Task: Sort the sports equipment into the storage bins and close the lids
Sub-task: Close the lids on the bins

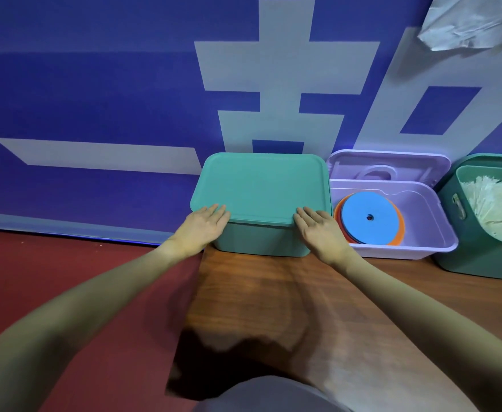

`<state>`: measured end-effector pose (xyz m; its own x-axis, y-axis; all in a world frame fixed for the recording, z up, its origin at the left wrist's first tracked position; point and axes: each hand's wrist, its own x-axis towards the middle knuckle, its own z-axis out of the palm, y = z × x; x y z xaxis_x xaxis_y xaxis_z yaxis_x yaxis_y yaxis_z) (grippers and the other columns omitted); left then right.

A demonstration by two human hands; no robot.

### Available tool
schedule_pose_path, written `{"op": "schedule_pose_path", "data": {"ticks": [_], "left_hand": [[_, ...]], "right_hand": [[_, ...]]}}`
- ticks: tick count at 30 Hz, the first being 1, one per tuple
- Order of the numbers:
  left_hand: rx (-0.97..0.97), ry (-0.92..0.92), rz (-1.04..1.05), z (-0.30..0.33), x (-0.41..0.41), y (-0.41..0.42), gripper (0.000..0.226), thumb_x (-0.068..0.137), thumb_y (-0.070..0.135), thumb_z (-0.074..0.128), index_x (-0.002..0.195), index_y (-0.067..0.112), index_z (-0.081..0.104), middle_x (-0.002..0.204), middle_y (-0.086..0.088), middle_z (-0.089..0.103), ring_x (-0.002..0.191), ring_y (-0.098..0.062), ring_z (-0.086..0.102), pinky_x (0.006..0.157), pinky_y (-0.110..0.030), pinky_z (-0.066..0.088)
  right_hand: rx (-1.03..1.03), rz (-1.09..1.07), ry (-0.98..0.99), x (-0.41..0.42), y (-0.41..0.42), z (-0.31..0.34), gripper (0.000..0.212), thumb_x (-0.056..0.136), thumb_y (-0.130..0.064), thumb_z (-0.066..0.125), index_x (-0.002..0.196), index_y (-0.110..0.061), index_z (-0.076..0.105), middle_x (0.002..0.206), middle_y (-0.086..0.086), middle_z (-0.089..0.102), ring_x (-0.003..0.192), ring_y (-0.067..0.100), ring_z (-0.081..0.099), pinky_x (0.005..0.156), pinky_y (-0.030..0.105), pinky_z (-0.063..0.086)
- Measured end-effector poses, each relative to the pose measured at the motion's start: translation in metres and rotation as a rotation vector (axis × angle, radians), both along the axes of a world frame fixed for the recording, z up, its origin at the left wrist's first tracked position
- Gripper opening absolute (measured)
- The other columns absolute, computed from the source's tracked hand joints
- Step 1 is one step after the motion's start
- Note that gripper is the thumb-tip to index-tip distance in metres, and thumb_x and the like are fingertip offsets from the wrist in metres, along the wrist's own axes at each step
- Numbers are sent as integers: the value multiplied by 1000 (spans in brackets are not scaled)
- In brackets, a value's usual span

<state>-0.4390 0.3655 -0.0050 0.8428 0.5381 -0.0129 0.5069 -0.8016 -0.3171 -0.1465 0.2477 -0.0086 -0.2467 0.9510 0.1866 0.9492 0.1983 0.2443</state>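
Observation:
A teal storage bin [261, 240] stands against the wall with its teal lid [261, 185] lying flat on top. My left hand [203, 227] presses the lid's front left corner with straight fingers. My right hand [318, 230] presses the front right corner the same way. To the right, a lilac bin [440, 230] stands open and holds a stack of flat discs [368, 217], blue on top and orange beneath. Its lilac lid [389, 166] leans upright behind it against the wall.
A dark green bin [469, 257] at the far right stands open and holds pale white netting [496, 209]. The bins sit on a wooden board [273, 292] over a red floor [65, 263]. A blue wall banner [95, 99] rises directly behind.

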Motion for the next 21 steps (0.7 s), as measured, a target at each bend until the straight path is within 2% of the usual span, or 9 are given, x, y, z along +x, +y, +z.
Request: {"op": "schedule_pose_path", "data": {"ticks": [3, 7, 9, 12, 14, 16, 17, 19, 21], "left_hand": [[6, -115, -50, 6, 1, -4, 53, 69, 8, 81, 115, -2, 55, 112, -23, 67, 98, -38, 68, 72, -42, 60], [22, -160, -22, 4, -4, -7, 69, 48, -10, 86, 113, -3, 65, 116, -22, 67, 101, -37, 67, 70, -41, 59], [21, -186, -1, 2, -3, -10, 67, 48, -10, 86, 112, -3, 66, 115, -21, 67, 100, -37, 68, 69, -40, 59], [22, -271, 15, -3, 1, -13, 55, 58, -7, 83, 111, -3, 66, 114, -20, 68, 101, -38, 67, 71, -42, 58], [38, -326, 22, -6, 4, -16, 32, 80, 10, 71, 110, 0, 67, 115, -17, 68, 104, -34, 67, 73, -40, 58], [-34, -452, 87, -2, 7, -20, 36, 92, 29, 47, 108, 4, 68, 114, -11, 69, 107, -30, 65, 79, -38, 56], [-95, -524, 134, 0, 8, -20, 38, 95, 31, 43, 107, 5, 67, 113, -10, 69, 107, -29, 64, 83, -38, 54], [-155, -643, 280, 2, 11, -15, 32, 97, 26, 47, 111, 3, 64, 117, -12, 63, 111, -30, 58, 91, -43, 47], [-130, -739, 529, -2, 16, -4, 33, 96, 24, 53, 118, 1, 59, 129, -17, 53, 123, -33, 47, 100, -47, 38]], "right_hand": [[-16, -28, 8, 0, 1, 0, 45, 56, -7, 84, 98, 0, 69, 106, 18, 70, 94, 32, 68, 71, 32, 55], [3, -39, 17, -4, 3, -2, 32, 64, -5, 78, 93, -2, 66, 101, 17, 69, 90, 32, 66, 68, 32, 53], [26, -33, 25, -4, 4, -3, 34, 59, -6, 82, 89, -2, 67, 97, 17, 70, 87, 32, 68, 65, 30, 54], [59, -30, 78, -2, 3, -4, 37, 59, -9, 84, 93, -2, 70, 103, 15, 71, 94, 29, 69, 67, 29, 53], [121, 6, 184, 1, 0, -5, 31, 66, -12, 82, 94, -3, 70, 105, 12, 71, 96, 29, 68, 69, 31, 54], [189, 37, 324, 4, -3, -4, 21, 77, -19, 76, 92, -5, 70, 105, 10, 71, 97, 29, 67, 72, 33, 53], [210, 24, 403, 4, -3, -2, 19, 83, -22, 71, 90, -5, 70, 103, 9, 70, 97, 29, 66, 74, 34, 52], [242, -108, 566, 3, -3, 0, 23, 90, -23, 59, 86, -3, 69, 102, 12, 66, 95, 33, 61, 79, 36, 48], [272, -356, 693, 0, -1, -1, 22, 91, -18, 57, 97, 1, 65, 112, 19, 58, 102, 36, 53, 87, 40, 42]]}}
